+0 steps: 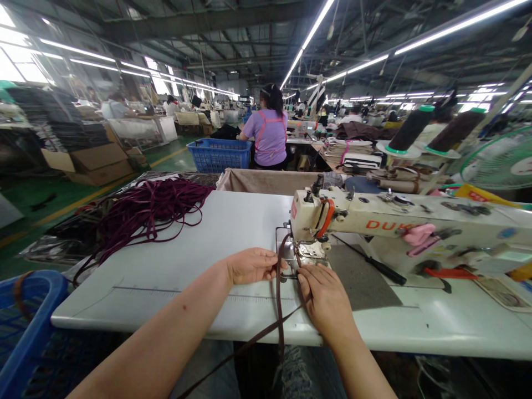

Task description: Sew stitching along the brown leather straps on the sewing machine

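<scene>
A long dark-brown strap (279, 310) loops by the needle area of a white sewing machine (353, 213) and hangs over the table's front edge. My left hand (254, 266) is closed at the strap, left of the presser foot, its fingertips partly behind it. Bent over the strap's other run, my right hand (324, 291) has its fingers together at the front of the metal needle plate (311, 254). From under that hand the strap slants down to the left. The exact pinch of the right fingers is partly hidden.
A heap of maroon straps (153, 210) lies on the table's left end. A blue basket (31, 332) stands lower left. Under the machine arm rests a black-handled tool (386, 270). Thread cones (411, 130) and a fan (502, 160) are at right. A co-worker (269, 133) sits ahead.
</scene>
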Demonstrator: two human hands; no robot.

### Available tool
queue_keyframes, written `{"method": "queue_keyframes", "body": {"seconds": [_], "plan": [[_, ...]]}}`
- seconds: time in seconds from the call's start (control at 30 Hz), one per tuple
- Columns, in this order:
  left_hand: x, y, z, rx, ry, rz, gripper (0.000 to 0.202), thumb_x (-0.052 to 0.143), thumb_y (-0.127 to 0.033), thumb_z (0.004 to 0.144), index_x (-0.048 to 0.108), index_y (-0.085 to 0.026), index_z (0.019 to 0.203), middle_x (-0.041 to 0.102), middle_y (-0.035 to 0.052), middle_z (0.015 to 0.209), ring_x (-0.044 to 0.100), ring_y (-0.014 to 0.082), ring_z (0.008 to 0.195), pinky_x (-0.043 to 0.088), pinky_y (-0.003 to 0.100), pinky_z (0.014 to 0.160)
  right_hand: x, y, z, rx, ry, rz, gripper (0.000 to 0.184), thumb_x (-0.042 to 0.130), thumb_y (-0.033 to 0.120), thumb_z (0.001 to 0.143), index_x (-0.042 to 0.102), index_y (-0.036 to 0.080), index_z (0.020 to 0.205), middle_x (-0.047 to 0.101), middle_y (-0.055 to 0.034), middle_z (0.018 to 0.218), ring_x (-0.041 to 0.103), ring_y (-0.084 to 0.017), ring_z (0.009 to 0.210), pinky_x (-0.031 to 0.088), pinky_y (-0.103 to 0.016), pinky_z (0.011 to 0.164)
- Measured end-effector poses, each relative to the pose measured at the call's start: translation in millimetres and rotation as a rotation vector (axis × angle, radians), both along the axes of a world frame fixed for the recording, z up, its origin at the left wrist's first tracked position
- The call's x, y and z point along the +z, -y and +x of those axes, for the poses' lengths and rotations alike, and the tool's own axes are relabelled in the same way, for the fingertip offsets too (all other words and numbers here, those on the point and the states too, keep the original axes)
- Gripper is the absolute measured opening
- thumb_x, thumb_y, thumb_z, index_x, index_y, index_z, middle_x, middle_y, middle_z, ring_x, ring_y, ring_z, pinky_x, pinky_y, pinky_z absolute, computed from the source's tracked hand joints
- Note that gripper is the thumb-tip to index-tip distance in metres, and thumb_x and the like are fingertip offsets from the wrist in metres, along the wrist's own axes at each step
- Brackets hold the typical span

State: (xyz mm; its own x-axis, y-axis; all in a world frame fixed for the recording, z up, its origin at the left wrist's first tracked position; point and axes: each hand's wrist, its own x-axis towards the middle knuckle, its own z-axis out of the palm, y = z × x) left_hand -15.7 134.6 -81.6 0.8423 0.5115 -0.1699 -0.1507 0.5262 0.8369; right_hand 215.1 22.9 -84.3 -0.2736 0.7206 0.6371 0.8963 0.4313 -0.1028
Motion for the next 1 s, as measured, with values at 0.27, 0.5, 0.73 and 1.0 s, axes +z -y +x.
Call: {"method": "queue_keyframes", "body": {"seconds": [0.27,0.5,0.73,1.0], "plan": [[0.0,-0.3,-1.0,0.001,-0.004,-0.007,0.033,0.085,-0.037,0.087,0.081,-0.009,0.104,0.071,0.0131,0.095,0.056,0.0136,0.078,0.040,0.027,0.073,0.6,0.4,-1.2,0.007,-0.012,0.011,0.029,0.046,0.026,0.111,0.074,0.017,0.111,0.078,-0.0062,0.113,0.072,-0.020,0.106,0.044,-0.041,0.110],[-2.1,-0.8,-0.3,0.015,-0.012,0.002,0.035,0.086,-0.037,0.087,0.081,-0.009,0.105,0.070,0.0130,0.094,0.057,0.0141,0.078,0.040,0.028,0.073,0.9,0.0,-0.8,0.003,-0.006,0.011,0.030,0.046,0.027,0.111,0.075,0.018,0.112,0.078,-0.0069,0.113,0.072,-0.020,0.106,0.045,-0.040,0.109],[0.1,-0.5,-1.2,0.007,-0.003,-0.001,0.034,0.087,-0.036,0.085,0.081,-0.008,0.104,0.071,0.0135,0.095,0.057,0.0140,0.077,0.039,0.029,0.072,-2.1,0.1,-0.6,-0.006,-0.011,-0.015,0.031,0.046,0.028,0.111,0.075,0.018,0.113,0.078,-0.0071,0.113,0.072,-0.020,0.108,0.046,-0.041,0.111],[-0.7,-0.7,-0.3,0.008,-0.002,0.001,0.035,0.087,-0.037,0.085,0.080,-0.008,0.103,0.071,0.0136,0.097,0.057,0.0138,0.079,0.040,0.028,0.072,-2.8,-0.8,-1.0,-0.005,-0.014,-0.003,0.030,0.046,0.027,0.111,0.075,0.017,0.111,0.078,-0.0067,0.114,0.072,-0.020,0.106,0.046,-0.041,0.110]]}}
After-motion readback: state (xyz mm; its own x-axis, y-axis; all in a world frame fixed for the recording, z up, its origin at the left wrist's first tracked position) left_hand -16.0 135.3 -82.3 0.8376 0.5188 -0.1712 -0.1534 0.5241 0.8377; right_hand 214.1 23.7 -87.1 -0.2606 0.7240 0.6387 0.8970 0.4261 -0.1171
